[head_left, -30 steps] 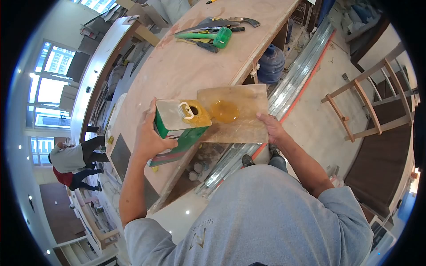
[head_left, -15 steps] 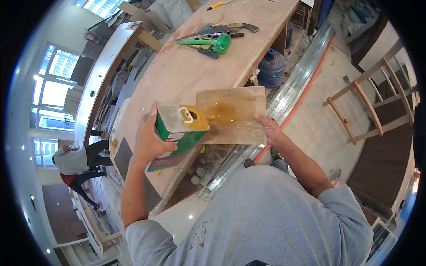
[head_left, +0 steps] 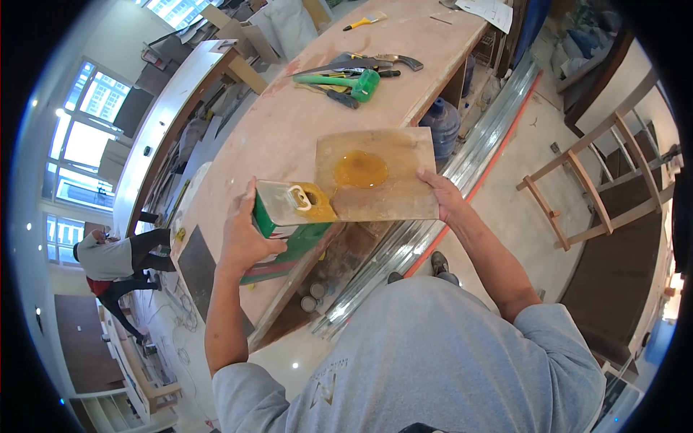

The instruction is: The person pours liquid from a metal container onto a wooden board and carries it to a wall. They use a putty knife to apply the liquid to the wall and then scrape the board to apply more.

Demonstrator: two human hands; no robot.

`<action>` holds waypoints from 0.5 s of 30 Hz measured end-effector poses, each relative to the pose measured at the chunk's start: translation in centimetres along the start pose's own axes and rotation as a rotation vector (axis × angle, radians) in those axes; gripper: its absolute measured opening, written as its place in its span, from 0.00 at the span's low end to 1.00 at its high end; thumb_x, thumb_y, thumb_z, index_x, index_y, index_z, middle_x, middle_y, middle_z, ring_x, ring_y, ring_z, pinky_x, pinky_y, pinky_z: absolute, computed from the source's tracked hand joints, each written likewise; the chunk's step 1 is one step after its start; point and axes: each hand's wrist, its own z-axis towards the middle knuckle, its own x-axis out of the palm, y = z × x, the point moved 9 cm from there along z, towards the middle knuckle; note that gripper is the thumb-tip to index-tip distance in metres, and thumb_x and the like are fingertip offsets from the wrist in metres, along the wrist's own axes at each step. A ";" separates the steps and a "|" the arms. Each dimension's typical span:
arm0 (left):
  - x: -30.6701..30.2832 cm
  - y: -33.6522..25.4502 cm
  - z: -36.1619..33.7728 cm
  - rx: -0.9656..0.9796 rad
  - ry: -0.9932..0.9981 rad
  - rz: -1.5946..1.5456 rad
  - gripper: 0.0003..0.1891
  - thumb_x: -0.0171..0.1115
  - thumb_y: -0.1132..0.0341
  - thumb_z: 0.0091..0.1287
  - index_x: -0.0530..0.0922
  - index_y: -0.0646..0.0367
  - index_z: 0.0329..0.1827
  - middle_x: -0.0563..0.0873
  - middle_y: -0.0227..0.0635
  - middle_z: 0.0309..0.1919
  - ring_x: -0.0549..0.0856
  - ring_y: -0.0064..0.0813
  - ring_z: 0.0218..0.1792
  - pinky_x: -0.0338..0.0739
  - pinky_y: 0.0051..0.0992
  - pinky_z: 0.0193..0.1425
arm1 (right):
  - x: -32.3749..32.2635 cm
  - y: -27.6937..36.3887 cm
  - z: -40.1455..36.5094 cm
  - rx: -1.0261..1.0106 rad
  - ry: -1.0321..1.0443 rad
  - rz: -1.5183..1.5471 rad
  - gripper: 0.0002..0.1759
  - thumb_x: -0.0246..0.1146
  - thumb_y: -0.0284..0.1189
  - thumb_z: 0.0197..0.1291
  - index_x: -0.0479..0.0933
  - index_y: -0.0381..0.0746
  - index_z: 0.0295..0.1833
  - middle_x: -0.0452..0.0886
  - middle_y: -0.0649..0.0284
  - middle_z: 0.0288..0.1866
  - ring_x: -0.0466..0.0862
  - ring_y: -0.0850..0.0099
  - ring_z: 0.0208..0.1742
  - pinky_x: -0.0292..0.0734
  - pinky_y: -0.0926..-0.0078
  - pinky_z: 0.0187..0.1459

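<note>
My left hand (head_left: 249,238) grips a green and white metal can (head_left: 285,202) by its side. Amber glue coats the can's top around the opening and the white handle. Held in my right hand (head_left: 444,195) by its right edge is a thin wooden board (head_left: 397,198). A round amber puddle (head_left: 361,169) lies on the board. The board's lower left corner meets or nearly meets the can's glue-coated corner. Both are above the near edge of the wooden table (head_left: 267,144).
On the table lie a green mallet (head_left: 366,85), a handsaw (head_left: 397,60) and a yellow brush (head_left: 364,21). A blue water jug (head_left: 440,123) and metal channels (head_left: 498,108) are beside it. A wooden frame (head_left: 577,173) stands right. People (head_left: 108,260) work at far left.
The stream from the can to the board has stopped, and the can is tipped less. The board has moved up slightly, and its puddle looks rounder and larger. The view has shifted slightly.
</note>
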 end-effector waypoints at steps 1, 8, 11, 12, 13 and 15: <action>-0.9 0.3 0.0 0.021 -0.055 -0.035 0.68 0.83 0.69 0.27 0.59 0.61 0.82 0.79 0.50 0.60 0.80 0.48 0.62 0.75 0.37 0.69 | -0.1 -0.2 0.1 0.000 0.000 0.021 0.29 0.65 0.34 0.70 0.70 0.29 0.70 0.81 0.47 0.64 0.85 0.54 0.62 0.85 0.50 0.61; -5.4 2.8 -0.3 0.065 -0.296 -0.627 0.66 0.84 0.73 0.28 0.61 0.67 0.80 0.81 0.41 0.63 0.84 0.34 0.60 0.78 0.33 0.68 | -1.1 -1.7 -0.7 -0.050 -0.059 0.141 0.29 0.62 0.33 0.72 0.67 0.30 0.72 0.79 0.47 0.67 0.84 0.53 0.64 0.81 0.52 0.66; -7.3 2.4 -1.0 0.100 -0.435 -0.878 0.64 0.85 0.74 0.30 0.61 0.68 0.80 0.81 0.43 0.62 0.84 0.35 0.59 0.79 0.35 0.67 | -2.0 -1.2 -0.9 -0.050 -0.025 0.053 0.29 0.62 0.33 0.71 0.67 0.29 0.72 0.79 0.47 0.67 0.84 0.54 0.64 0.81 0.53 0.66; -7.7 2.3 -1.0 0.116 -0.453 -0.928 0.64 0.86 0.74 0.31 0.61 0.70 0.79 0.81 0.44 0.62 0.85 0.36 0.59 0.80 0.35 0.67 | -2.3 -1.2 -0.9 -0.055 -0.033 0.015 0.29 0.63 0.33 0.71 0.67 0.29 0.72 0.79 0.47 0.66 0.84 0.54 0.63 0.81 0.53 0.66; -8.4 1.9 -0.9 0.141 -0.475 -0.936 0.64 0.86 0.74 0.31 0.61 0.70 0.79 0.81 0.44 0.62 0.85 0.36 0.59 0.80 0.35 0.67 | -2.4 -1.3 -1.0 -0.059 -0.042 -0.024 0.29 0.63 0.33 0.71 0.68 0.29 0.71 0.80 0.47 0.66 0.85 0.54 0.63 0.82 0.52 0.65; -9.5 1.1 -0.6 0.187 -0.519 -0.947 0.64 0.85 0.74 0.31 0.61 0.71 0.79 0.81 0.44 0.62 0.85 0.36 0.59 0.80 0.35 0.67 | -2.7 -2.1 -0.8 -0.042 -0.050 -0.071 0.29 0.63 0.33 0.71 0.68 0.29 0.71 0.80 0.47 0.66 0.85 0.54 0.61 0.82 0.52 0.64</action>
